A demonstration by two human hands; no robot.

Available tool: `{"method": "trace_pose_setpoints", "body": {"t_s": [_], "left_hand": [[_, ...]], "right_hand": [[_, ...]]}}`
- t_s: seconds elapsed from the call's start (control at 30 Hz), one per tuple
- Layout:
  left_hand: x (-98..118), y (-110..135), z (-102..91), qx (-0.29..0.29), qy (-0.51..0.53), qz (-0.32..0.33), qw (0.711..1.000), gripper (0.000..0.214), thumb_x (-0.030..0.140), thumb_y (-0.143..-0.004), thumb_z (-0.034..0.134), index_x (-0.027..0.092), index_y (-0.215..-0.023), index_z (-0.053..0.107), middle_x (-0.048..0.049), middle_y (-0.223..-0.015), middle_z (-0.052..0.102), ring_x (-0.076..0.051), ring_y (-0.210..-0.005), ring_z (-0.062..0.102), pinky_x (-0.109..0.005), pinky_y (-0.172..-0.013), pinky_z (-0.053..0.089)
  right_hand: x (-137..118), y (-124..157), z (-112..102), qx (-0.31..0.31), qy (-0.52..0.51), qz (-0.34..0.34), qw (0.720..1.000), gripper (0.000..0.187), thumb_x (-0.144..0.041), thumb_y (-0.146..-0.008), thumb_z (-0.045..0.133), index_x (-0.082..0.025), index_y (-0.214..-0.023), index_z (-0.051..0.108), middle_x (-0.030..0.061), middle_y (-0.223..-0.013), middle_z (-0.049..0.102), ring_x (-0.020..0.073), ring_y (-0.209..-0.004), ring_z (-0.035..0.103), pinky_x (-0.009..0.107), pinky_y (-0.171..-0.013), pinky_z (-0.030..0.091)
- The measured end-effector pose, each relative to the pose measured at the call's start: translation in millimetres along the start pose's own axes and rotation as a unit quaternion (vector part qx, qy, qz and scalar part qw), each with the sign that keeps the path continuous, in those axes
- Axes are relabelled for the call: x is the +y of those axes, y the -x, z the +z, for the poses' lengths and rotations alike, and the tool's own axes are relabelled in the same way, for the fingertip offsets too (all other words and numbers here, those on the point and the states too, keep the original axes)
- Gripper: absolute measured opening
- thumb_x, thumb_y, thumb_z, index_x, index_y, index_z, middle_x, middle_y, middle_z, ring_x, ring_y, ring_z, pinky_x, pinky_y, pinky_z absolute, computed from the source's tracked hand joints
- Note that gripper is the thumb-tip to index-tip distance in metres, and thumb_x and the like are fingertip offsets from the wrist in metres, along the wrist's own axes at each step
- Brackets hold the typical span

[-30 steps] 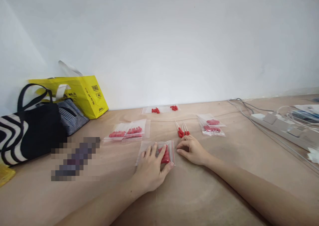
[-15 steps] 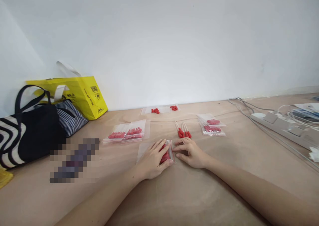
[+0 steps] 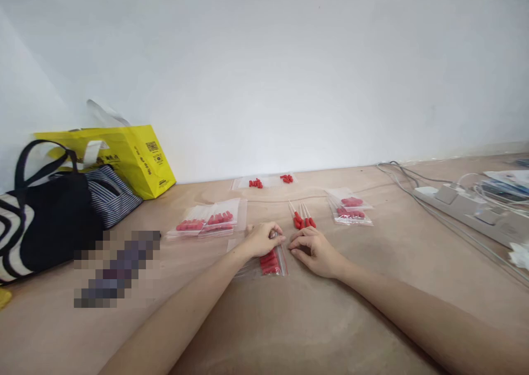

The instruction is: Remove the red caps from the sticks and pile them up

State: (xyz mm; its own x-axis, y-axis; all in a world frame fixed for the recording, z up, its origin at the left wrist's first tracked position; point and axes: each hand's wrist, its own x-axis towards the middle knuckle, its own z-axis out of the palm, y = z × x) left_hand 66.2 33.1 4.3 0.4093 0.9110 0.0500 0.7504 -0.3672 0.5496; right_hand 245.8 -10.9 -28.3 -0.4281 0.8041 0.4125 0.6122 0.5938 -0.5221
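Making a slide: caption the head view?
Left hand grips a zip bag of red pieces on the table, right hand at its edge.

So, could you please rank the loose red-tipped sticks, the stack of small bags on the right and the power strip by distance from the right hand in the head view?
1. Red-tipped sticks: just beyond the right hand, near its fingertips.
2. Stack of small bags: farther back and to the right.
3. Power strip: far right, among the cables.
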Motion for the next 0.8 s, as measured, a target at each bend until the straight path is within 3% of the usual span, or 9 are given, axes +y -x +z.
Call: {"method": "trace_pose_setpoints", "body": {"t_s": [0.1,0.27,0.43,0.53,0.63,0.8], "left_hand": [[-6.3,0.1,4.7,0.02,0.032,0.013,0.999,0.026,0.04,-0.073,0.05,0.016,-0.073,0.06,0.0016,-0.061,0.056,-0.014,-0.061,0.052,-0.027,-0.063,0.04],[-13.4,-3.1,9.2,0.051,0.074,0.043,0.995,0.026,0.035,-0.079,0.042,0.013,-0.076,0.056,0.0003,-0.065,0.057,-0.012,-0.06,0.051,-0.023,-0.058,0.041],[-5.0,0.4,4.5,0.067,0.066,0.082,0.992,0.019,0.029,-0.08,0.044,0.016,-0.081,0.058,-0.0013,-0.076,0.059,-0.015,-0.075,0.054,-0.029,-0.072,0.042],[-0.9,10.1,-2.9,0.07,-0.016,0.177,0.982,0.021,0.024,-0.08,0.047,0.022,-0.098,0.058,-0.0035,-0.1,0.058,-0.02,-0.098,0.048,-0.037,-0.087,0.035],[-3.9,22.7,-7.0,0.066,-0.127,0.291,0.946,0.027,0.021,-0.083,0.042,0.027,-0.104,0.058,-0.0051,-0.11,0.054,-0.02,-0.102,0.044,-0.04,-0.089,0.034],[-11.2,36.5,-3.1,0.103,-0.171,0.342,0.918,0.029,0.021,-0.087,0.035,0.024,-0.103,0.059,-0.0072,-0.11,0.052,-0.019,-0.102,0.044,-0.037,-0.086,0.037]], "right_hand": [[-4.3,-0.6,-1.2,-0.003,0.011,0.04,0.999,0.015,-0.029,-0.078,0.051,-0.025,-0.083,0.065,0.0031,-0.09,0.06,0.0186,-0.088,0.05,0.037,-0.078,0.035],[-18.0,-2.3,-0.1,-0.016,0.01,0.126,0.992,0.023,-0.045,-0.076,0.05,-0.028,-0.076,0.065,0.0015,-0.096,0.059,0.0219,-0.093,0.049,0.04,-0.078,0.031],[-28.9,-3.2,7.8,-0.016,-0.022,0.177,0.984,0.018,-0.033,-0.074,0.054,-0.024,-0.062,0.063,-0.0002,-0.095,0.06,0.0208,-0.091,0.049,0.039,-0.078,0.029],[-29.5,-3.1,11.4,0.009,-0.032,0.186,0.982,0.016,-0.028,-0.072,0.055,-0.022,-0.059,0.062,0.0012,-0.091,0.06,0.0209,-0.09,0.049,0.039,-0.077,0.028],[-28.3,-2.9,12.1,0.019,-0.047,0.184,0.982,0.017,-0.029,-0.072,0.055,-0.021,-0.058,0.062,0.0021,-0.089,0.061,0.0208,-0.089,0.049,0.039,-0.078,0.027],[-29.8,-3.6,10.5,0.01,-0.07,0.21,0.975,0.021,-0.032,-0.07,0.058,-0.019,-0.054,0.058,0.0006,-0.089,0.06,0.0206,-0.091,0.049,0.04,-0.08,0.025]]}}
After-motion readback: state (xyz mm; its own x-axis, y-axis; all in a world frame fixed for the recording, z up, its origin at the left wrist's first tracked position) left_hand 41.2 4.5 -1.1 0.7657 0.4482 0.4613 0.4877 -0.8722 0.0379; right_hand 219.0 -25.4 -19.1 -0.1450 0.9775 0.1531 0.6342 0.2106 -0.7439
